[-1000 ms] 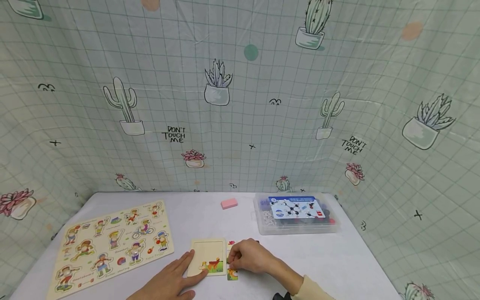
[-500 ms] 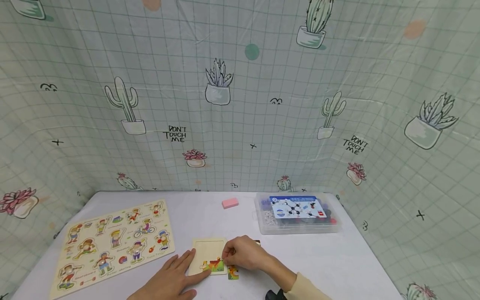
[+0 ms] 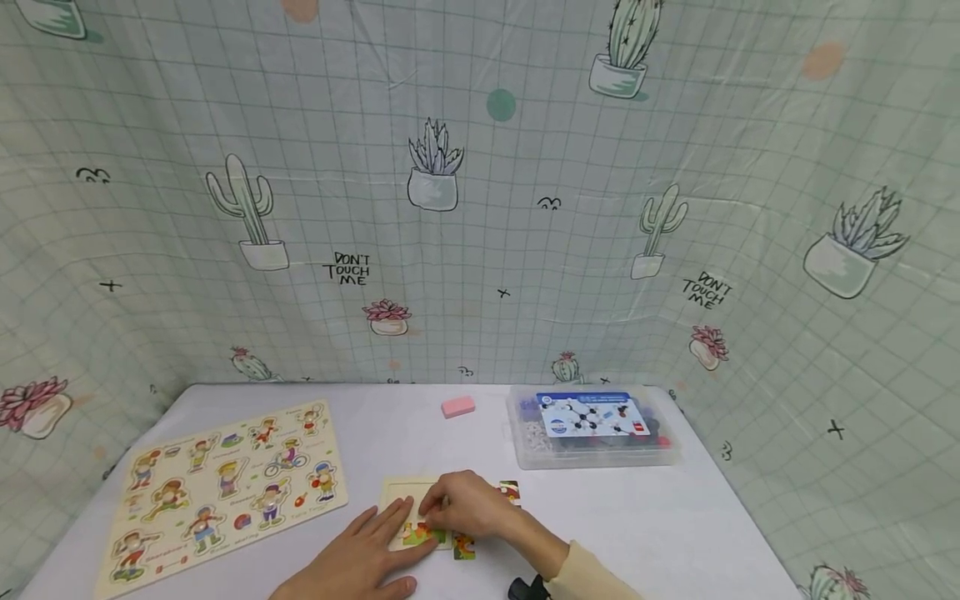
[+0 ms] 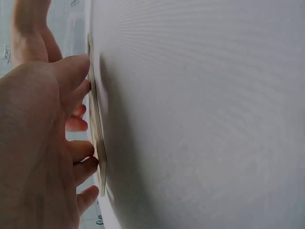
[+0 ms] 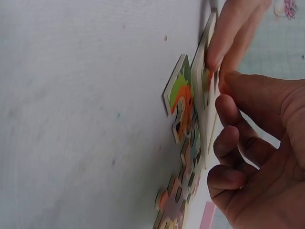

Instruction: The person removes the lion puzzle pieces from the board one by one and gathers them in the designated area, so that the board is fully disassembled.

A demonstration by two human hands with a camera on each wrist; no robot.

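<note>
A small wooden puzzle tray (image 3: 397,488) lies on the table, with animal-picture puzzle pieces (image 3: 415,534) in its lower part. My left hand (image 3: 352,554) rests on the tray's left and lower edge, its fingers extended. Over the tray, my right hand (image 3: 468,504) pinches a puzzle piece between thumb and index finger; the fingers hide nearly all of it. In the right wrist view, the thumb (image 5: 252,90) and fingertip meet just above the tray's surface. A loose green-and-orange puzzle piece (image 5: 180,95) lies beside the tray, with several more in a row.
A large wooden sports-figure puzzle board (image 3: 225,492) lies at left. A pink block (image 3: 458,407) sits toward the back, and a clear plastic case (image 3: 596,457) stands at back right. Another loose piece (image 3: 510,490) shows beyond the right hand. A patterned curtain (image 3: 480,250) closes the back.
My right hand has moved left from the loose pieces to over the tray, uncovering a piece at right. My left hand has shifted slightly right and stays on the tray.
</note>
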